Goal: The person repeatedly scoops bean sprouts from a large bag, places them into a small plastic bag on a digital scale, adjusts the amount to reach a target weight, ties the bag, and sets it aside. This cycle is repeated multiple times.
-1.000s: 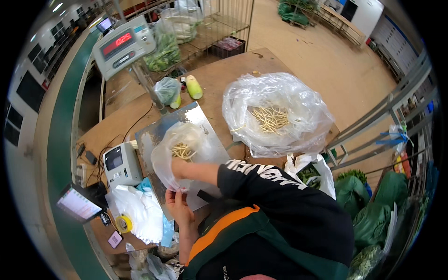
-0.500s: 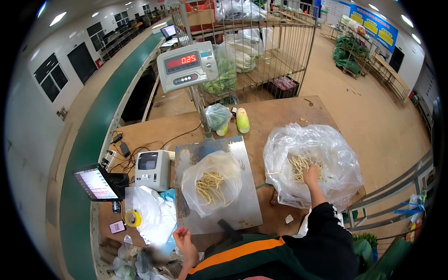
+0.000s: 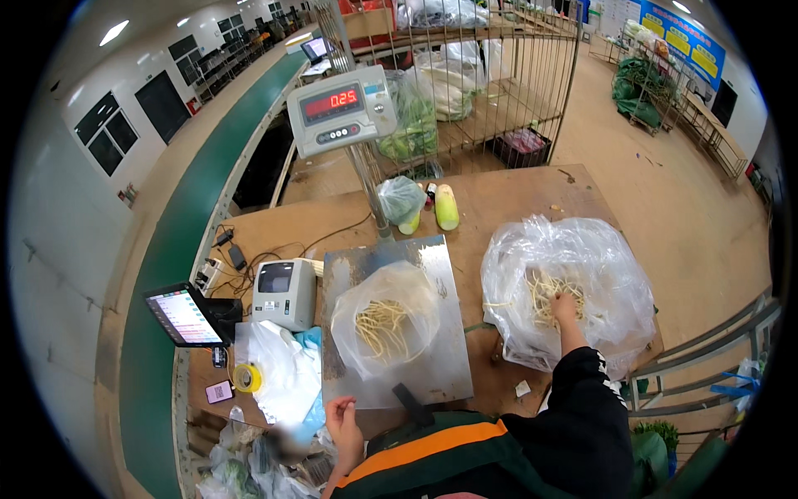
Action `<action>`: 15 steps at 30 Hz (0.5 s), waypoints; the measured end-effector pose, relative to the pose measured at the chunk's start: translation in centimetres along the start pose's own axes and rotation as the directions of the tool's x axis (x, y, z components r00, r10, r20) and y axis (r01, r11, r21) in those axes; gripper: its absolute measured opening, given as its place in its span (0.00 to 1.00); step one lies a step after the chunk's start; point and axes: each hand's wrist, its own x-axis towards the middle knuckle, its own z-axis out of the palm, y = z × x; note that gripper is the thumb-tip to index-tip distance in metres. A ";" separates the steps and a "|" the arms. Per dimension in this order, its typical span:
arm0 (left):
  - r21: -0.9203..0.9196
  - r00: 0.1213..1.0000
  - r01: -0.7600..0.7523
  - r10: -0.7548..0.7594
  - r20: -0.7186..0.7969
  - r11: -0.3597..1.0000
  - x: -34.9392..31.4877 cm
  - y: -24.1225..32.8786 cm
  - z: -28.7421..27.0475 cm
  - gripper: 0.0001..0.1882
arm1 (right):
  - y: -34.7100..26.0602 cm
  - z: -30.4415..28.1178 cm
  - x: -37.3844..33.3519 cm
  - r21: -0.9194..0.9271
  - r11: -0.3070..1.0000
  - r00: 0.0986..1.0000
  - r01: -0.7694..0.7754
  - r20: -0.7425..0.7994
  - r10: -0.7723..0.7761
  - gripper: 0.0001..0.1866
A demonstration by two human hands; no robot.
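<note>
Your right hand (image 3: 567, 308) reaches into a large clear plastic bag (image 3: 615, 283) lying open on the right side of the wooden table (image 3: 515, 195). The fingers sit among a loose heap of pale yellow sprouts (image 3: 544, 291); whether they are closed on a bunch cannot be told from this view. Your left hand (image 3: 345, 420) is well apart, low at the near edge of the table, resting open and holding nothing.

Between the hands, a smaller clear bag (image 3: 386, 320) with a modest pile of the same sprouts sits on the steel platform of a weighing scale (image 3: 453, 366). The scale's display head (image 3: 341, 108) stands on a post at the far side.

The sprouts look light, thin and limp, likely to snap or bruise if squeezed, so a loose pinch of a small tuft from the top of the heap would suit. The bag film looks thin, slippery and floppy; its rim is the place to grip.

To the left are a small label printer (image 3: 283, 291) and a tilted tablet screen (image 3: 184, 316).
</note>
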 end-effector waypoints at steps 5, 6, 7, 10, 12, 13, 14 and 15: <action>-0.007 0.998 -0.052 0.053 0.039 0.999 2.4 -1.9 0.5 0.11 | -2.9 -7.3 -2.2 0.505 0.857 0.993 -0.099 -0.006 0.119 0.14; 0.000 0.996 -0.078 0.078 0.036 0.997 2.6 -2.3 0.0 0.15 | -5.0 -8.2 -3.5 0.579 0.815 0.995 -0.025 -0.068 0.079 0.12; 0.049 0.997 -0.072 0.070 0.026 0.996 2.8 -1.9 1.0 0.18 | -6.3 -10.6 -5.0 0.625 0.779 0.986 0.056 -0.158 0.055 0.11; 0.218 0.995 -0.098 0.100 0.005 0.971 4.0 -1.4 3.6 0.28 | -11.9 -16.8 -10.1 0.399 0.864 0.815 0.307 -0.578 -0.023 0.07; 0.354 0.988 -0.152 0.154 0.023 0.923 5.1 -2.5 4.6 0.33 | -15.8 -20.3 -13.2 0.206 0.886 0.691 0.416 -0.705 -0.161 0.05; 0.363 0.991 -0.130 0.133 0.016 0.923 5.4 -2.7 5.1 0.32 | -17.3 -21.7 -14.1 0.102 0.877 0.614 0.470 -0.751 -0.242 0.05; 0.373 0.994 -0.107 0.114 0.003 0.922 5.6 -2.8 5.5 0.31 | -18.2 -22.7 -14.7 0.141 0.853 0.611 0.503 -0.756 -0.235 0.05; 0.384 0.995 -0.088 0.102 -0.017 0.919 6.1 -2.8 5.7 0.30 | -19.2 -23.4 -15.2 0.187 0.821 0.609 0.539 -0.760 -0.227 0.06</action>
